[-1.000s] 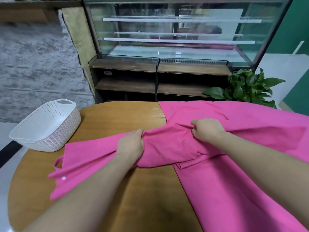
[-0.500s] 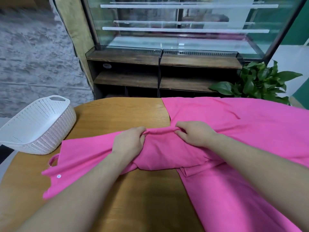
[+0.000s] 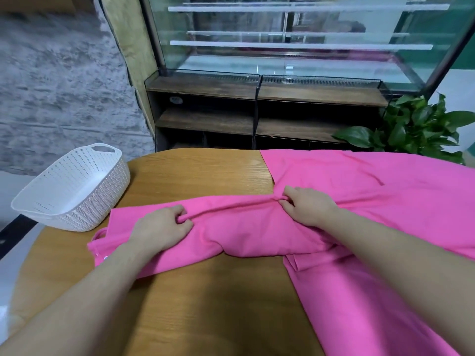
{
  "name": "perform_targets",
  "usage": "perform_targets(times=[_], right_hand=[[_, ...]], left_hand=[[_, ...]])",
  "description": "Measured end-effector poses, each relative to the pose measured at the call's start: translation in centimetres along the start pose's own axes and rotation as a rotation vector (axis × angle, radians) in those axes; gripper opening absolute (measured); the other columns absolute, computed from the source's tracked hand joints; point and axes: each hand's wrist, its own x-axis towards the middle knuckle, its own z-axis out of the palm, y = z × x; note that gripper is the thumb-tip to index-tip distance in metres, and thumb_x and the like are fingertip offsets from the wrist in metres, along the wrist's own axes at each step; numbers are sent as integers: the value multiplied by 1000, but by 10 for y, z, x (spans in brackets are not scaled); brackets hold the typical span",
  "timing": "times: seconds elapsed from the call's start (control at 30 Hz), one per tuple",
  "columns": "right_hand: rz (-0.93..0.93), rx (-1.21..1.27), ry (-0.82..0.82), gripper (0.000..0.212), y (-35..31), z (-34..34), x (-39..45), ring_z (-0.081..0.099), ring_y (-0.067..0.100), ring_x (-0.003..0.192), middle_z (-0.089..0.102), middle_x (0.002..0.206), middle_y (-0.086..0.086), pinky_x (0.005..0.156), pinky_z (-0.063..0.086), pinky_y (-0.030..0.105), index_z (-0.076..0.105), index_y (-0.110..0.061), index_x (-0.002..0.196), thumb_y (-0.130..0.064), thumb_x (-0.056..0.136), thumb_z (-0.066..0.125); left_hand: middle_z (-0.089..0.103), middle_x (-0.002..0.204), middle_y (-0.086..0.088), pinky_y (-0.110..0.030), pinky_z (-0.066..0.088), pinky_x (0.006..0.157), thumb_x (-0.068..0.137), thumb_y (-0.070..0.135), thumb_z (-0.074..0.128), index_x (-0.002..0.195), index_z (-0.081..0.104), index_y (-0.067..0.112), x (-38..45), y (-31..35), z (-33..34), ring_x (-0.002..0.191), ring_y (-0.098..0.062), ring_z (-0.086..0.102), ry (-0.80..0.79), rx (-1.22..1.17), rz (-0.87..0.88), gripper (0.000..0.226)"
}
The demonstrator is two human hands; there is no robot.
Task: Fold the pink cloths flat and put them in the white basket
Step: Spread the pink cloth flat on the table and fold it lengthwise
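Head view, hands [image 3: 160, 228] spread apart along cloth [image 3: 246, 227]

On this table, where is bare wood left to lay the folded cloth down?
Bare wood lies on the near side of the table, between the forearms, and on the far side between the white basket and the spread pink cloth. The right half is covered. The left hand and right hand pinch the bunched cloth mid-table.
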Motion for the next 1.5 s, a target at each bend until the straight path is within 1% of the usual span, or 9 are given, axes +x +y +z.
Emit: perform_targets(times=[0.23,0.53,0.7,0.77,0.83,0.9,1.1,1.27,1.5], right_hand=[[-177,152,22,46,-54,-24,-1,53,21,115,59,123,-3,94,46,42,53,-28,126,-42,82,62],[-425,167,16,61,-172,-16,9,41,19,129,48,141,-4,107,35,42,40,-31,144,-38,87,60],[-498,163,-14,53,-220,-11,17,46,19,126,55,136,-5,104,37,45,45,-38,139,-48,89,60],[-530,130,6,27,-231,-8,21,55,22,116,64,120,-3,96,43,43,61,-31,118,-42,95,52],[-520,217,25,24,-236,-6,22,60,23,105,69,110,-2,87,49,41,64,-26,109,-36,98,46],[-457,314,51,23,-234,-7,22,62,23,99,70,108,-3,81,50,38,64,-29,110,-36,100,44],[-326,362,100,20,-231,-8,32,64,25,88,71,94,-1,73,50,37,56,-32,103,-42,102,39],[-306,253,95,27,-239,-9,42,63,23,90,70,94,-4,72,48,34,59,-28,100,-49,99,42],[-293,34,-193,23,-221,-12,60,59,21,88,61,89,-5,70,46,30,52,-30,92,-53,90,54]], left_hand=[[66,125,8,-31,49,91,87,48,53,133,51,38,-25,-48,-25,113,-19,62,-52,116,-105,47],[65,106,9,-31,48,75,85,32,63,107,66,30,-64,-75,-30,96,-19,63,191,-42,73,22],[63,101,14,-30,50,71,81,44,43,103,71,27,-73,-78,-33,90,-14,63,306,-92,249,39],[60,98,17,-33,51,76,81,46,45,102,70,28,-74,-81,-33,89,-9,61,297,-207,254,37],[61,96,20,-30,50,82,84,42,62,105,64,33,-76,-89,-32,90,0,59,314,-422,164,24],[63,100,15,-22,47,86,83,37,77,111,55,36,-83,-95,-31,95,2,60,294,-679,-1,36],[73,106,-16,-50,54,93,81,18,82,117,53,19,-91,-119,-11,96,-31,71,71,-1344,-215,46],[74,84,14,-18,46,70,95,17,63,99,66,20,-84,-125,2,72,3,65,279,-933,-185,5],[71,89,4,-32,45,71,96,28,61,114,62,24,-82,-132,15,82,-19,64,440,-627,-235,19]])
